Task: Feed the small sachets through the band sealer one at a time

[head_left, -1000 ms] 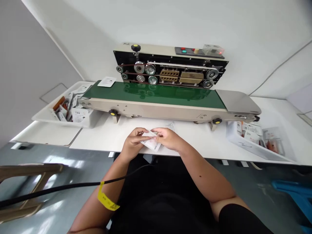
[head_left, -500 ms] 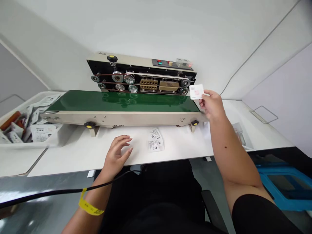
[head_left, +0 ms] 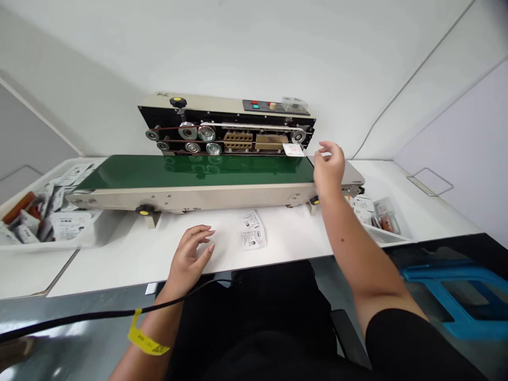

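Note:
A small white packet (head_left: pixel 293 150) with a pink print sits at the right end of the band sealer (head_left: pixel 230 127), its top edge in the sealer's belts. Just right of it, above the end of the green conveyor belt (head_left: pixel 190 172), hovers my right hand (head_left: pixel 330 165); it holds nothing, and its fingers are loosely bent and apart. My left hand (head_left: pixel 191 257) is open and empty over the front of the white table (head_left: pixel 222 248). Two printed packets (head_left: pixel 253 235) lie overlapping on the tabletop to its right.
On the left, a white bin (head_left: pixel 99 225) is full of printed packets. Another white tray (head_left: pixel 391 241) with packets stands right of the conveyor. A black cable (head_left: pixel 87 316) with a yellow tag (head_left: pixel 146 339) crosses my left forearm. A blue stool (head_left: pixel 456 301) is at the lower right.
My right hand has moved left and let go of the white packet, which has gone from my fingers into the sealer's right end. My left hand has stayed in place.

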Motion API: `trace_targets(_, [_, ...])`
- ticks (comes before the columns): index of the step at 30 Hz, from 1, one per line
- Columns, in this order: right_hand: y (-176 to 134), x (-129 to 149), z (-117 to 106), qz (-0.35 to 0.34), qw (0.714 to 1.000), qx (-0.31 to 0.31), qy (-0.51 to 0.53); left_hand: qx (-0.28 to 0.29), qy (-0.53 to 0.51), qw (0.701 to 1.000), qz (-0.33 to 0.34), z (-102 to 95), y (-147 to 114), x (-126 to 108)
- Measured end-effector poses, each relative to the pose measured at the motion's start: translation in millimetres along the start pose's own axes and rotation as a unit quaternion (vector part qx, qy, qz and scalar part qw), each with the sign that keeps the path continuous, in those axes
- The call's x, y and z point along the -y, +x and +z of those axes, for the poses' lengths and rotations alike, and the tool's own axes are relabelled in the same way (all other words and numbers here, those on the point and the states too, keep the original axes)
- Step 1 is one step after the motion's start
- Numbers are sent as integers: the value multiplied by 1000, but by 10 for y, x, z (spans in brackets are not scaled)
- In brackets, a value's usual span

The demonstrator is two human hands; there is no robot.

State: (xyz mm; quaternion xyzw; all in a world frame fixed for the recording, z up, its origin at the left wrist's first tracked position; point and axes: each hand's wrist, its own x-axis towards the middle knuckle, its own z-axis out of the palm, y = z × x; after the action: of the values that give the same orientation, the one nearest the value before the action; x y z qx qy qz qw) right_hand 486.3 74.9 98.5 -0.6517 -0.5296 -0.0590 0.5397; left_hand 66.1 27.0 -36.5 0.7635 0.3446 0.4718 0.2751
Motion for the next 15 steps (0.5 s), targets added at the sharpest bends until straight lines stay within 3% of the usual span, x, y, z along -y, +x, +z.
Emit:
trace_targets(2, [-514, 138, 6, -28, 999, -8, 37, 12, 9, 1000, 5, 2, 15, 5])
trace_targets(3, [-790, 209, 34, -77, 991, 91, 69, 21, 16, 1000, 8, 10, 26, 0])
trace_targets(5, [-1304, 325, 137, -138, 945, 286, 74, 47, 41, 998, 16, 41, 50, -30])
trace_targets(7, [-1700, 383, 279, -125, 907, 401, 43, 85, 78, 993, 24, 88, 63, -87])
trace_targets(11, [-2097, 398, 573, -55, 901, 430, 30, 168, 151, 974, 27, 191, 40, -223])
trace_targets(15, [-2177, 463, 765, -127, 870, 461, 122, 202, 194, 959, 46, 270, 3, -269])
